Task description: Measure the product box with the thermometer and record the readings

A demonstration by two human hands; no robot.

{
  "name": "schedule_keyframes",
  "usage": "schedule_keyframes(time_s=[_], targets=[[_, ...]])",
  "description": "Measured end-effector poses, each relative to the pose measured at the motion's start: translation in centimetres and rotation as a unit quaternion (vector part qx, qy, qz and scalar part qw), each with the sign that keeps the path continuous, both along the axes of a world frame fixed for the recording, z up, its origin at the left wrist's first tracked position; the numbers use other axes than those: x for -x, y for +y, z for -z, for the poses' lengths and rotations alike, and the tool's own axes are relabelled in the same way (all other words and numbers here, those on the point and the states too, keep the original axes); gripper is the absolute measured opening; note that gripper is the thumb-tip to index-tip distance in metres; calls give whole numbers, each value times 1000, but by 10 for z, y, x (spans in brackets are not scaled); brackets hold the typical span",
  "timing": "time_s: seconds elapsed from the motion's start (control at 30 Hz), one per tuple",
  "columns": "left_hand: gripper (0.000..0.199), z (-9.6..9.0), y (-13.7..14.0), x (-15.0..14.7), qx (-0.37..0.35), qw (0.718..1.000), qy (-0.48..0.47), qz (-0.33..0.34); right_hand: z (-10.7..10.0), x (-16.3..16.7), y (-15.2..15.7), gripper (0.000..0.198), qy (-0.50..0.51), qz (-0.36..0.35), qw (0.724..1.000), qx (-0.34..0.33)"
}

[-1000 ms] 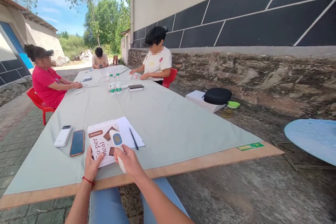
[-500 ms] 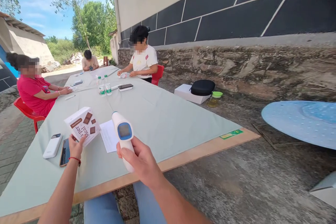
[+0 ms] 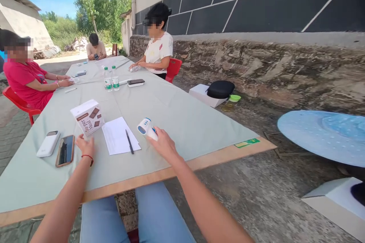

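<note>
My right hand grips the handle of a white and blue infrared thermometer, which lies low over the table to the right of the paper. The thermometer is tipped on its side. Just in front of a white and brown snack box, my left hand is open with its fingers apart; whether a fingertip touches the box I cannot tell. The box stands upright on the cloth. Between the hands lie white paper sheets with a black pen on top.
A smartphone and a white power bank lie left of my left hand. Two water bottles and another phone stand farther up the cloth-covered table. Several people sit around it. A blue round board is at right.
My right hand has moved right and away from me, lowering the thermometer and turning it sideways. My left hand has let go of the box, now upright on the table. The pen has come into view.
</note>
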State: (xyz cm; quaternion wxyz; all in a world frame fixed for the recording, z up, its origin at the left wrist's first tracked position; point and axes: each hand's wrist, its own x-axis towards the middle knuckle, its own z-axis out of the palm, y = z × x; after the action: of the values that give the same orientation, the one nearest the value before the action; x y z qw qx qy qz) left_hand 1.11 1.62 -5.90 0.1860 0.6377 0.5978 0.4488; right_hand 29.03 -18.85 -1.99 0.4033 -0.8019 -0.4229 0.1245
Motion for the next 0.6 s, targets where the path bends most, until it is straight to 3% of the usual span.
schedule_keyframes(time_s=[0.13, 0.23, 0.3, 0.4, 0.6], targets=[[31, 17, -50, -5, 4, 986, 60, 156, 37, -26, 21, 39, -144, 7, 981, 130], [30, 17, -80, -9, -37, 947, 188, 258, 44, -28, 26, 33, -198, 14, 967, 159], [32, 14, -90, -11, -45, 931, 242, 270, 42, -18, 31, 32, -219, 11, 966, 140], [35, 10, -97, -13, -43, 922, 274, 272, 35, 13, 45, 30, -195, -61, 971, 124], [33, 12, -104, -14, -36, 917, 288, 274, 34, 59, 70, 34, -220, -137, 944, 203]])
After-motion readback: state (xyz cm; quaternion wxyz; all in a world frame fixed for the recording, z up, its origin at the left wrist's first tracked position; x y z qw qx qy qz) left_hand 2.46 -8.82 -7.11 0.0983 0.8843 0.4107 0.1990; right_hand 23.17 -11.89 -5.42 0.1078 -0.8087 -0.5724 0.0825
